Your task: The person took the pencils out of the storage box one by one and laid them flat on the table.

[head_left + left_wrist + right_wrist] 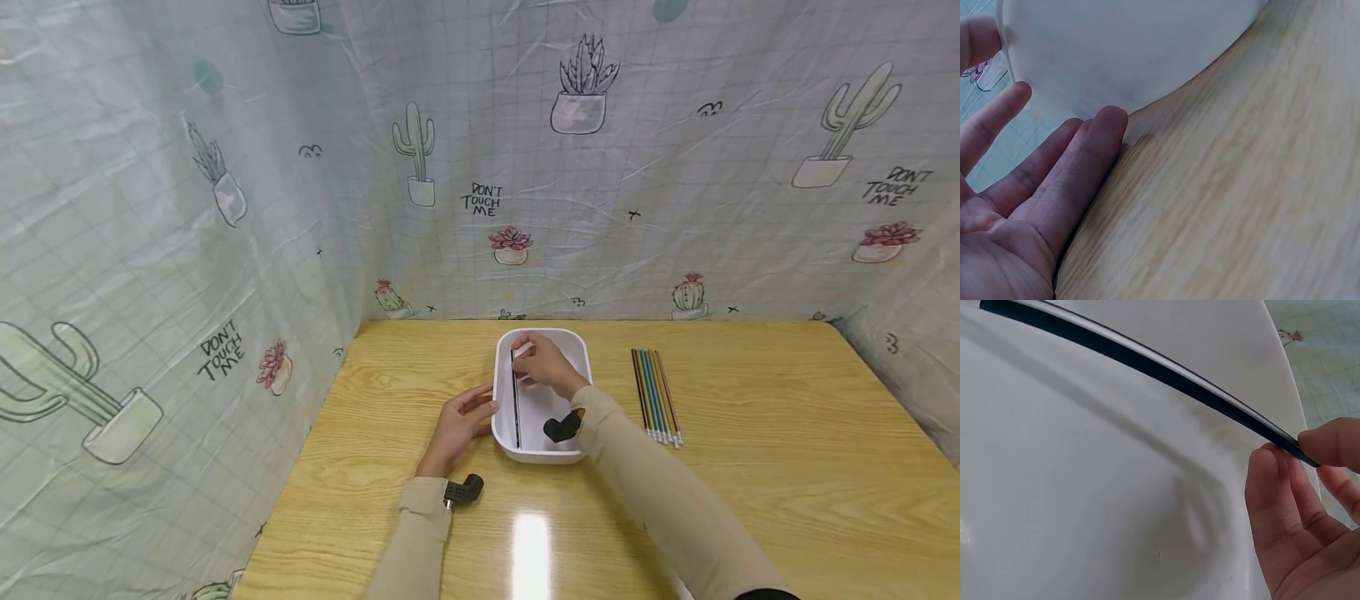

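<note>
A white, round-cornered plastic tub [536, 458] sits on the table. The fingertips of my left hand [462, 419] rest against its left side, and the left wrist view shows extended fingers [1105, 134] touching the pale wall. My right hand [547, 364] reaches inside from the right. Between thumb and fingers it pinches the far end of a thin black stick [1147, 372] with a silvery stripe along it. That stick runs lengthwise near the tub's left wall, its near end close to the front wall.
Right of the tub, several colored pencils [651, 392] with white eraser ends lie side by side on the wooden table [787, 450]. A cloth printed with cactus pictures [630, 183] hangs behind and at both sides. Black cameras are strapped to both wrists.
</note>
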`<control>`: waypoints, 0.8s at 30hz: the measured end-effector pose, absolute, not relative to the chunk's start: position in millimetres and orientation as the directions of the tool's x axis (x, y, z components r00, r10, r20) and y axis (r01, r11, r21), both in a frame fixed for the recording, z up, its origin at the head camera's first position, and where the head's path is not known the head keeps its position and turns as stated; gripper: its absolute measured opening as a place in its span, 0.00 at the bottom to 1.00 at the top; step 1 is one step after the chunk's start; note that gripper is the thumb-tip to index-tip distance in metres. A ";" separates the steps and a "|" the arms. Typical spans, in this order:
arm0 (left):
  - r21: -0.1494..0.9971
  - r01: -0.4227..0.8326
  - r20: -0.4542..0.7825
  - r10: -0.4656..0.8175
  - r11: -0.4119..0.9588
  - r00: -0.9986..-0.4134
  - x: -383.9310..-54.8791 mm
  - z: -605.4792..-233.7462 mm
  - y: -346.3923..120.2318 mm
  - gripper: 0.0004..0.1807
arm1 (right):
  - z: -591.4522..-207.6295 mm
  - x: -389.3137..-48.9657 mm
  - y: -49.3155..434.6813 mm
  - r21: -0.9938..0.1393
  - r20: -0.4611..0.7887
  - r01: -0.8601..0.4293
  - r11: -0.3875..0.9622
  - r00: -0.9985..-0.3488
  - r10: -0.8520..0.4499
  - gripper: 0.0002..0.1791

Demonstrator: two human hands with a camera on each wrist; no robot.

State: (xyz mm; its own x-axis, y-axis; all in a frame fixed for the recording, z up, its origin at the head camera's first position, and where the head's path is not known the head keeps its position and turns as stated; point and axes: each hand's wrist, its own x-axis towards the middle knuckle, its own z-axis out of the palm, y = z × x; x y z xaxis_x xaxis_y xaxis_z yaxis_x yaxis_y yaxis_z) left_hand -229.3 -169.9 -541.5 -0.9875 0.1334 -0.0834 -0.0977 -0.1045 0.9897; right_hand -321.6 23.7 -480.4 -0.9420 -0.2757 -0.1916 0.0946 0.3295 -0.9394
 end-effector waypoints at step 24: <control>0.992 -0.086 -0.074 0.132 -0.091 -0.988 -230.2 -542.8 -171.2 0.26 | -472.5 -310.1 31.5 -0.964 -0.149 0.107 0.245 -0.976 -0.158 0.19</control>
State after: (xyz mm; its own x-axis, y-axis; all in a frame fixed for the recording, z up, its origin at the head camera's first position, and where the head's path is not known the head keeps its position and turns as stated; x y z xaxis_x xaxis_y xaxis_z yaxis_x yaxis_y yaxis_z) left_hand -230.2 -171.2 -542.8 -0.9884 0.1324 -0.0740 -0.0865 -0.0910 0.9921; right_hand -310.1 31.5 -472.5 -0.9762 -0.1577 -0.1486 0.1072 0.2446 -0.9637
